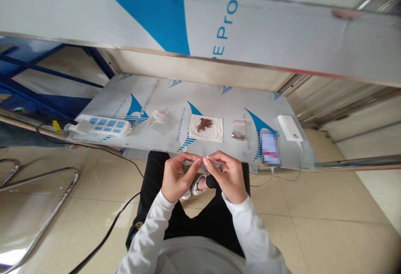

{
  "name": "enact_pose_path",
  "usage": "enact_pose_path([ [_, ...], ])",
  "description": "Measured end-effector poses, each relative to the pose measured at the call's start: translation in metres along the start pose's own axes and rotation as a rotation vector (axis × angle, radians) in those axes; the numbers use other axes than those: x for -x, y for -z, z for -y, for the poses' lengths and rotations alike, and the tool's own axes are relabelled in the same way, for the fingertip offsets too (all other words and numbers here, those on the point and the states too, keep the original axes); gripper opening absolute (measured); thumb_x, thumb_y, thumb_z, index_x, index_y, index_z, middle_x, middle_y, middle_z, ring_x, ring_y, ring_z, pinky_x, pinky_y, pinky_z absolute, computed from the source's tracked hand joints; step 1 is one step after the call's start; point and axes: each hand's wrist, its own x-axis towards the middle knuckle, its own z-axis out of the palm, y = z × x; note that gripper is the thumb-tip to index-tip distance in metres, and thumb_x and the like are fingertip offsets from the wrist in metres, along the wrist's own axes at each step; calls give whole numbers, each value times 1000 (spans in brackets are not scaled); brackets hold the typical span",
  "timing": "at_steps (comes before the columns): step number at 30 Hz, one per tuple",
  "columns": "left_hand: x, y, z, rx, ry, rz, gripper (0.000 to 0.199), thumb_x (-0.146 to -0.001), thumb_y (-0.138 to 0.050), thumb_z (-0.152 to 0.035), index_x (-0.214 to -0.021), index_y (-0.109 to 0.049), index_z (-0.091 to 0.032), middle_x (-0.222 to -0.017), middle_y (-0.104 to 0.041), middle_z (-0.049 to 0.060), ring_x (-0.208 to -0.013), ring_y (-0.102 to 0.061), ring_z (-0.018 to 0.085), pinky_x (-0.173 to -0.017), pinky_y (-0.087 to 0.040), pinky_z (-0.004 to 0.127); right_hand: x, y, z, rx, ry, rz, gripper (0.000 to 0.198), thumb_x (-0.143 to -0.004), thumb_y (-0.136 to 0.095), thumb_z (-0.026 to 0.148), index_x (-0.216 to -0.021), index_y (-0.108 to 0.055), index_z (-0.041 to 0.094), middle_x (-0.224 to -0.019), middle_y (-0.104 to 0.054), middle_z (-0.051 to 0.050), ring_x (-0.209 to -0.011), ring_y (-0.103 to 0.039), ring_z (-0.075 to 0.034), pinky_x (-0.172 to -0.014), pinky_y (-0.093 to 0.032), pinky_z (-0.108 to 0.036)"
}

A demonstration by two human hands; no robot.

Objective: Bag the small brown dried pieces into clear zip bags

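Note:
My left hand (179, 176) and my right hand (228, 175) meet fingertip to fingertip just off the front edge of the low shelf. Thumb and forefinger are pinched together on each; whatever lies between them is too small or hidden to make out. Beyond them on the shelf, a loose heap of small reddish-brown pieces (205, 124) rests on a white cloth or tissue (215, 133). To its right lies a small clear zip bag (239, 129) with dark brown pieces at its bottom. Left of the cloth is a bunch of clear zip bags (161, 119), apparently without contents.
A white power strip (105, 125) with blue sockets sits at the shelf's left. On the right are a blurred-out phone (270, 148) and a white power bank (288, 128) with a cable. An upper shelf (266, 27) overhangs the back. A black cable (109, 228) crosses the floor.

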Motion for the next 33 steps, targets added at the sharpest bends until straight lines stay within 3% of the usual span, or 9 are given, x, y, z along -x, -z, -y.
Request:
enact_pose_path([
  [6,-4,3,3,55,31,-50,12,-77,-69,-25,-79,-67,-13,-78,-70,6,-76,-64,16,-74,-50,24,-1,6,-1,-93,-103,-12,20,-80,-66,38,-80,-69,18,-75,-71,-4,-75,-67,-19,-71,-52,-28],
  [10,-5,1,1,74,100,32,17,-75,-71,-28,-81,-69,-13,-82,-72,8,-77,-66,18,-72,-51,26,1,8,-2,-38,-58,-10,21,-81,-65,38,-77,-66,17,-73,-69,-3,-71,-64,-17,-67,-50,-26],
  [14,-6,-1,-1,30,102,47,15,-75,-71,-28,-74,-71,-14,-72,-73,7,-68,-66,17,-67,-51,25,2,4,-4,-45,-36,-7,17,-81,-65,35,-81,-66,18,-77,-69,-4,-75,-64,-17,-70,-51,-26],
  [20,-5,4,2,8,121,126,17,-75,-72,-31,-73,-73,-14,-71,-74,7,-64,-67,18,-63,-53,26,1,8,-10,-138,-109,46,18,-78,-69,36,-76,-67,18,-75,-71,-4,-73,-67,-17,-69,-53,-26],
  [24,-6,4,10,-7,187,205,23,-81,-64,-35,-83,-77,-17,-81,-76,7,-76,-71,23,-73,-56,31,-1,16,-19,-187,-160,42,21,-74,-73,38,-76,-70,17,-76,-74,-4,-74,-70,-19,-72,-56,-29],
  [27,-10,-1,16,29,208,238,26,-83,-61,-38,-89,-77,-18,-86,-76,7,-82,-71,25,-79,-56,34,-1,24,-23,-182,-188,98,26,-75,-71,40,-86,-72,17,-82,-75,-5,-78,-71,-21,-76,-57,-33],
  [29,-12,-3,21,48,241,229,33,-84,-59,-43,-90,-77,-17,-85,-76,8,-78,-71,25,-77,-57,34,-6,34,-24,-164,-208,124,29,-77,-69,42,-90,-73,17,-82,-75,-6,-73,-71,-20,-71,-59,-32],
  [33,-15,-2,35,45,310,156,46,-84,-54,-51,-98,-74,-13,-82,-76,10,-68,-71,21,-68,-57,31,-43,76,-34,-88,-179,-75,41,-73,-71,45,-102,-69,16,-83,-74,-7,-59,-68,-16,-56,-58,-29],
])
